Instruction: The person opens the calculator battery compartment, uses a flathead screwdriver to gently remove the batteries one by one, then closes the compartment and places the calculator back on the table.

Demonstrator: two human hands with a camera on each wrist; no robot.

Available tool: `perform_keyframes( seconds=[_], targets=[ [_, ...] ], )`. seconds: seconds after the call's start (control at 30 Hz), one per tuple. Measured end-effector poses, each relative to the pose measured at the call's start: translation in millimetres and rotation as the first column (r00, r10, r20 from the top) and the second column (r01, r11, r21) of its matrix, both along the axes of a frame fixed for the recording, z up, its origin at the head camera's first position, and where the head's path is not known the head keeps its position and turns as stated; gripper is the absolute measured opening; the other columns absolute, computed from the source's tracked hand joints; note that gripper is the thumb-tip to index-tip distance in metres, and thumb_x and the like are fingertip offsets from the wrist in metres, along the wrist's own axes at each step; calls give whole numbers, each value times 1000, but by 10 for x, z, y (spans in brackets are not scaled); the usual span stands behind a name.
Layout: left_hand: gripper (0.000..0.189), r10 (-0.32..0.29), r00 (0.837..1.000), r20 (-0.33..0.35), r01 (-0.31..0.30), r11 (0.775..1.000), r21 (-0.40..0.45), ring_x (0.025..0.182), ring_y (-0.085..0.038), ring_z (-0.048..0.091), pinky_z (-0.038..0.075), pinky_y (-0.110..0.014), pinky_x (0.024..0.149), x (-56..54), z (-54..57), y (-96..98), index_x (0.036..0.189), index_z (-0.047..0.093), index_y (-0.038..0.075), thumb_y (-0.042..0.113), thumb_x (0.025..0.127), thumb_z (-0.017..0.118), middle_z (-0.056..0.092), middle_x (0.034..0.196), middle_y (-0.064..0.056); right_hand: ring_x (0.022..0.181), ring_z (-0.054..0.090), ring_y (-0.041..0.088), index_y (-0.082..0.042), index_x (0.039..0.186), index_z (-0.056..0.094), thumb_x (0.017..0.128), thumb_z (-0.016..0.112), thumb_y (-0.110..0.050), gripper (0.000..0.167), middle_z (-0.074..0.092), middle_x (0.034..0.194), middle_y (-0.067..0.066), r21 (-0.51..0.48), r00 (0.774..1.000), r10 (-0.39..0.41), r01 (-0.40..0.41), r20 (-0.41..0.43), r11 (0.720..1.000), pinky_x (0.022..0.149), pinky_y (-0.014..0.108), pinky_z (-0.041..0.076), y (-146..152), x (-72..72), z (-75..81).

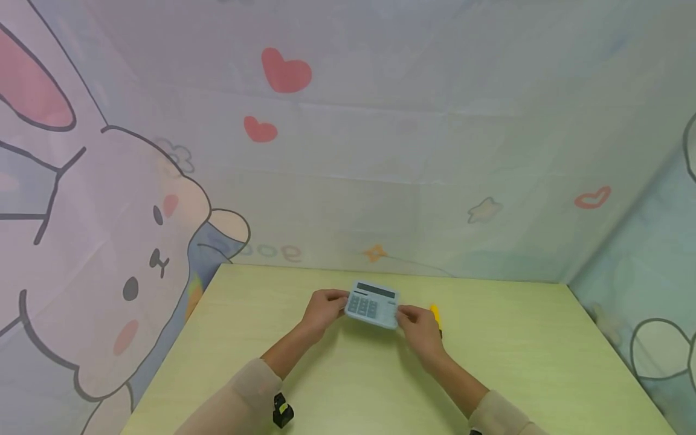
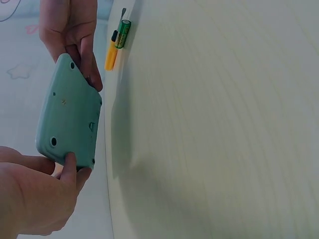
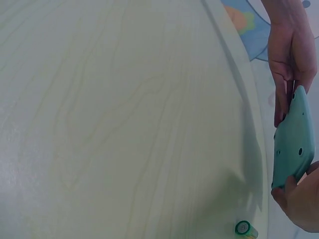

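Observation:
A pale blue calculator (image 1: 372,304) is held up off the table, its keys and dark display facing me in the head view. My left hand (image 1: 325,311) grips its left edge, while the right hand (image 1: 421,329) pinches the lower right side between thumb and fingers. Both wrist views show the calculator's back (image 2: 72,112), with round holes near its corners and a small notch by one edge. Fingertips (image 2: 70,160) of the left hand press against that back. On the table just beyond the right hand lies a yellow-handled screwdriver (image 1: 435,317), partly hidden in the head view.
Beside the screwdriver lies a green battery (image 2: 122,34), which also appears at the bottom of the right wrist view (image 3: 245,230). The light wooden table (image 1: 516,362) meets a printed cloth backdrop (image 1: 380,151) at its far edge.

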State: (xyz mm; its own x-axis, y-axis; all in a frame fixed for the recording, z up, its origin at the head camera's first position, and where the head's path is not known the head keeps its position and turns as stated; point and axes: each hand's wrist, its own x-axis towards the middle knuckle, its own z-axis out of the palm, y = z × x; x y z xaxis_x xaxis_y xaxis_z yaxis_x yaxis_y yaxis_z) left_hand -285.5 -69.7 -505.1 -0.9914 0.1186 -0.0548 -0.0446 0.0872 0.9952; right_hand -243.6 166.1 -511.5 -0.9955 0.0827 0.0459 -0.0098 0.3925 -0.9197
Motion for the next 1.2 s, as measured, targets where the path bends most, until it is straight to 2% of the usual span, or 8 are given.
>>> perform_keyframes(
  seconds=[0.17, 0.37, 0.67, 0.93, 1.2],
  targets=[
    [30, 9, 1000, 2, -9, 1000, -18, 108, -29, 72, 60, -38, 95, 18, -4, 1, 132, 64, -14, -1, 106, 56, 68, 126, -27, 118, 66, 33, 6, 128, 72, 104, 65, -10, 30, 71, 130, 21, -29, 999, -26, 27, 31, 999, 93, 43, 57, 1, -10, -12],
    [32, 32, 999, 5, -31, 998, -46, 110, -33, 72, 59, -40, 95, 32, -23, 4, 133, 64, -13, -3, 103, 57, 64, 133, -28, 122, 64, 35, 7, 128, 71, 103, 65, -8, 30, 70, 130, 22, -57, 998, -28, 31, 53, 998, 99, 47, 55, -9, -30, -22],
    [33, 59, 997, 44, -57, 997, -61, 120, -35, 67, 58, -43, 99, 11, -79, 22, 134, 63, -10, 8, 107, 58, 65, 130, -24, 122, 64, 35, 8, 132, 68, 103, 64, -7, 33, 68, 133, 22, -92, 997, -1, 9, 82, 996, 106, 50, 52, -16, -81, -79],
    [36, 99, 993, 57, -91, 987, -130, 115, -30, 67, 58, -44, 98, 13, -115, 56, 135, 63, -7, 13, 107, 60, 64, 133, -22, 124, 64, 34, 6, 136, 66, 105, 62, -14, 37, 67, 136, 22, -102, 994, 10, 1, 108, 995, 107, 48, 52, -46, -125, -103],
    [38, 123, 991, 55, -110, 974, -196, 129, -38, 59, 50, -51, 107, 37, -166, 88, 136, 63, -5, 17, 106, 61, 63, 136, -21, 134, 58, 39, 7, 138, 64, 105, 62, -15, 40, 64, 140, 24, -90, 994, 16, -7, 108, 996, 113, 53, 47, -82, -132, -220]
  ],
)
